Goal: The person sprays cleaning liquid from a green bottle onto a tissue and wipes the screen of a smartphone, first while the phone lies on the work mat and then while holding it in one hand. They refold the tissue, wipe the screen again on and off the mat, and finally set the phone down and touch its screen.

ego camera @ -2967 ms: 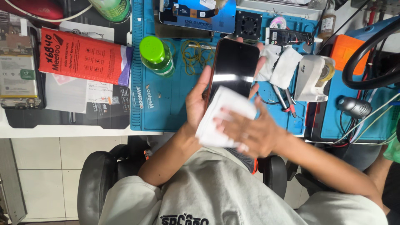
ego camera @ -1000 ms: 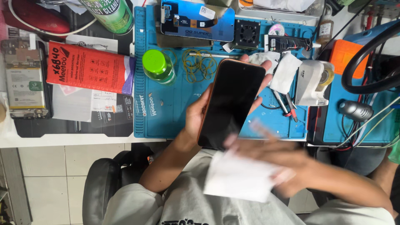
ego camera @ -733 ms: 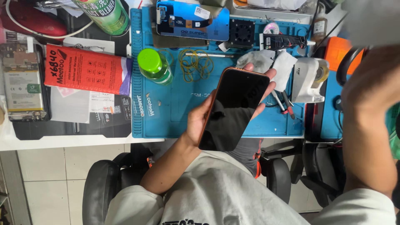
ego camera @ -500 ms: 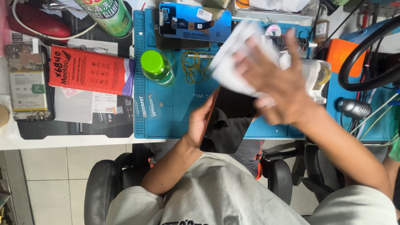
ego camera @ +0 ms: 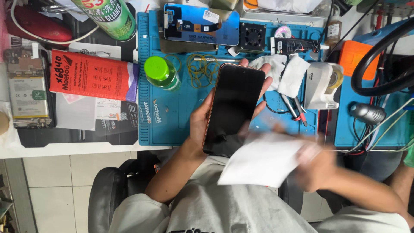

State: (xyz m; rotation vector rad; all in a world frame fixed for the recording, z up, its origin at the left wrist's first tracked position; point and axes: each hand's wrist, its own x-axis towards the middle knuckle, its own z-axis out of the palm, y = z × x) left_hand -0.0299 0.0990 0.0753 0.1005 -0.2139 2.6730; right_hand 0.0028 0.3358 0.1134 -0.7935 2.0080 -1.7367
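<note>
My left hand (ego camera: 202, 125) holds a black smartphone (ego camera: 233, 108) from underneath, dark screen facing up, above the blue work mat (ego camera: 172, 121). My right hand (ego camera: 317, 166), blurred by motion, grips a white cloth (ego camera: 263, 162) just below and right of the phone's lower end. Part of the cloth overlaps the phone's bottom corner.
On the mat lie a green-capped bottle (ego camera: 160, 72), yellow rubber bands (ego camera: 200, 67), a detached phone screen panel (ego camera: 200, 23), a small fan (ego camera: 252, 36), white wipes (ego camera: 289, 73) and a white tape dispenser (ego camera: 321, 84). A red package (ego camera: 90, 75) and an opened phone body (ego camera: 28, 92) lie left.
My right hand with the white cloth has swept from above the phone's top down to below its lower end. The left hand keeps the phone nearly still.
</note>
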